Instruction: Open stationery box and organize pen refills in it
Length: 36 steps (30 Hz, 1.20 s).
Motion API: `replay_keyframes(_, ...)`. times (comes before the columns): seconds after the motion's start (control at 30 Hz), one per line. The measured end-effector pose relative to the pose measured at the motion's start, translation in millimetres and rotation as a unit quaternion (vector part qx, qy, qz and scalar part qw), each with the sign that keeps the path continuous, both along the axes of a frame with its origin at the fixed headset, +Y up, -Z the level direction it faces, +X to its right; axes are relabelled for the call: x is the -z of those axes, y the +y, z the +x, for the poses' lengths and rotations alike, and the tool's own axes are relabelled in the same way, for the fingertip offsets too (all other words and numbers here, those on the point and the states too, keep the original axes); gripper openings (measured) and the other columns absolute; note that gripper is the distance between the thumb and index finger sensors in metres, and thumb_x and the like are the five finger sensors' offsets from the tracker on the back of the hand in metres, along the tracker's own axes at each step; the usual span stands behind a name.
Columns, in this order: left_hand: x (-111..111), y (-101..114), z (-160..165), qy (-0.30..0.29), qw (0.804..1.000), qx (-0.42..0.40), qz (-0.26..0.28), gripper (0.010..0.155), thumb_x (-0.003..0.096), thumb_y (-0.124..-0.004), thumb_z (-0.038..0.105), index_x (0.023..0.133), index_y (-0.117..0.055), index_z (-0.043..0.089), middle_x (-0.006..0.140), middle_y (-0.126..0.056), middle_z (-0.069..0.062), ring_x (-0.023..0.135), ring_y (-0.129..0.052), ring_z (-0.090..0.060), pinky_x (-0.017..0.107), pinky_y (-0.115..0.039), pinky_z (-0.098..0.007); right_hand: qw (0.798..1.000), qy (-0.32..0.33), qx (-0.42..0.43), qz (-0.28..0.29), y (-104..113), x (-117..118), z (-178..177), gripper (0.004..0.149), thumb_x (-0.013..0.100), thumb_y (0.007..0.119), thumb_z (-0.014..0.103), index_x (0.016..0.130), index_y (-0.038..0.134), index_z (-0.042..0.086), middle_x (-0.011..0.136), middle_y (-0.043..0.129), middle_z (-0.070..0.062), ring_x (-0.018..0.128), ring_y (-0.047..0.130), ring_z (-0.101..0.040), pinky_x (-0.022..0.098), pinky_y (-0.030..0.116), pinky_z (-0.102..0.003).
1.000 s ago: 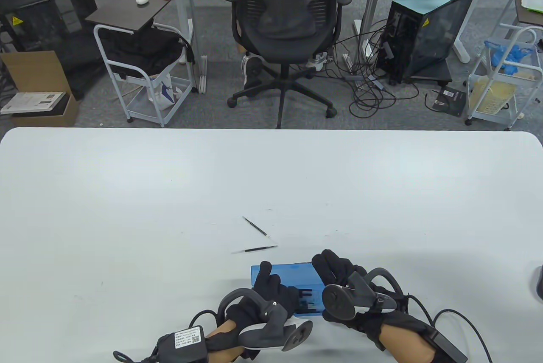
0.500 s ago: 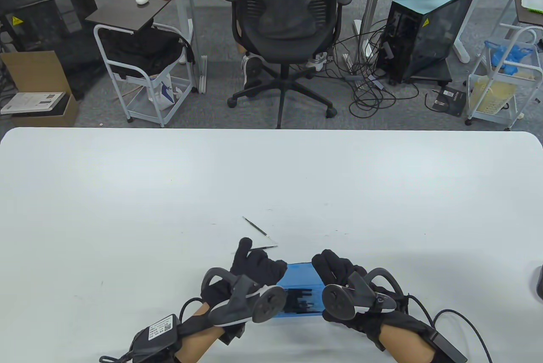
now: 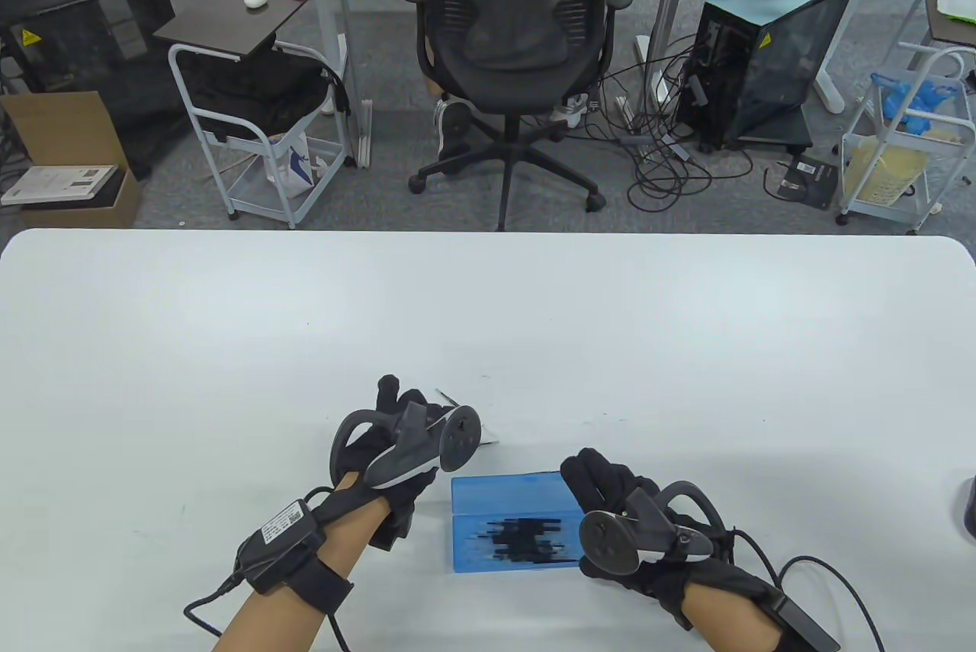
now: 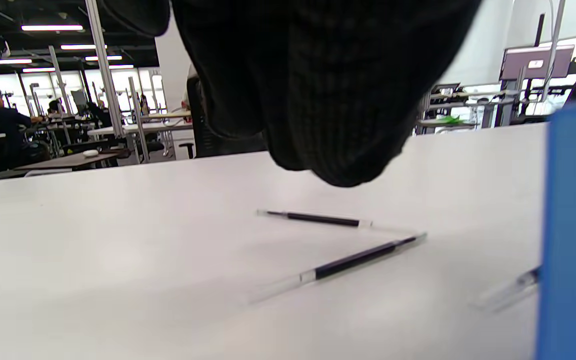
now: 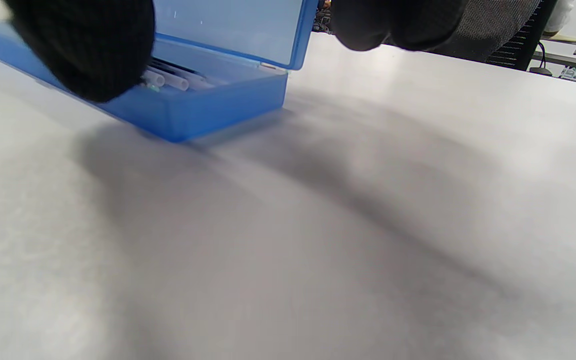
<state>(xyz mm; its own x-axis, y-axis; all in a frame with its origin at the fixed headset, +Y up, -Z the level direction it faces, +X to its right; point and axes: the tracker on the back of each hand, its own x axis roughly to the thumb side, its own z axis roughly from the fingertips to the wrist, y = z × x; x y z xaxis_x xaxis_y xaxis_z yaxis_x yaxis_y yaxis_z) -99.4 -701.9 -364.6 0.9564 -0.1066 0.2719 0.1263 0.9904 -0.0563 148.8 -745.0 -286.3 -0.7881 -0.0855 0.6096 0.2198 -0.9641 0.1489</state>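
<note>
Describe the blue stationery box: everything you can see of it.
The box is translucent blue plastic, rectangular, and open: its hinged lid stands up behind a shallow base on the white table. Several refills already lie inside, dark with clear ends. The right hand holds its right end, with fingers at the base. The left hand is clear of it.

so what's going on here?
A person is packing pen refills into an open blue stationery box. The right hand steadies the box at its right end, and some refills already lie inside. The left hand hovers over two loose refills on the white table, not gripping either yet.
</note>
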Motion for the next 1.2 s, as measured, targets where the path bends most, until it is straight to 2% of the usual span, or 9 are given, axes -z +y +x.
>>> replay_keyframes(0.13,12.1,-19.0,-1.8,0.003,0.999,0.035,-0.019,0.058,0.0431,-0.099,0.032,0.098,-0.079,0.031,0.091,-0.097,0.012,0.1,-0.089,-0.018,0.089,-0.043,-0.063,1.0,0.0,0.001,-0.001,0.0,0.2,0.1,0.12,0.044,0.081,0.053,0.107,-0.009,0.005,0.116,0.003,-0.034,0.104,0.051,-0.058,0.073,0.057,-0.065)
replay_keyframes(0.33,19.5,-33.6,-5.8,0.005,0.999,0.03,-0.038,0.057,0.0428,-0.099,0.032,0.097,-0.08,0.032,0.09,-0.098,0.012,0.099,-0.09,-0.017,0.089,-0.042,-0.063,1.0,0.0,0.001,-0.002,0.0,0.2,0.2,0.12,0.044,0.081,0.053,0.107,-0.009,0.005,0.116,0.003,-0.034,0.104,0.051,-0.058,0.073,0.057,-0.065)
replay_keyframes(0.93,23.3,-45.3,-6.7,0.002,0.999,0.035,-0.039,0.051,0.0448,-0.098,0.029,0.093,-0.083,0.034,0.086,-0.101,0.014,0.098,-0.092,-0.015,0.09,-0.042,-0.062,1.0,0.0,0.002,-0.002,0.0,0.2,0.3,0.12,0.044,0.081,0.053,0.107,-0.009,0.005,0.116,0.003,-0.035,0.104,0.051,-0.058,0.073,0.057,-0.065)
replay_keyframes(1.2,21.5,-48.0,-5.0,-0.014,0.998,0.037,-0.049,0.053,0.0459,-0.096,0.029,0.096,-0.08,0.03,0.086,-0.1,0.013,0.099,-0.09,-0.016,0.09,-0.039,-0.064,1.0,0.0,0.001,-0.002,0.0,0.1,0.2,0.12,0.044,0.081,0.053,0.107,-0.009,0.005,0.116,0.003,-0.035,0.104,0.051,-0.058,0.073,0.057,-0.065)
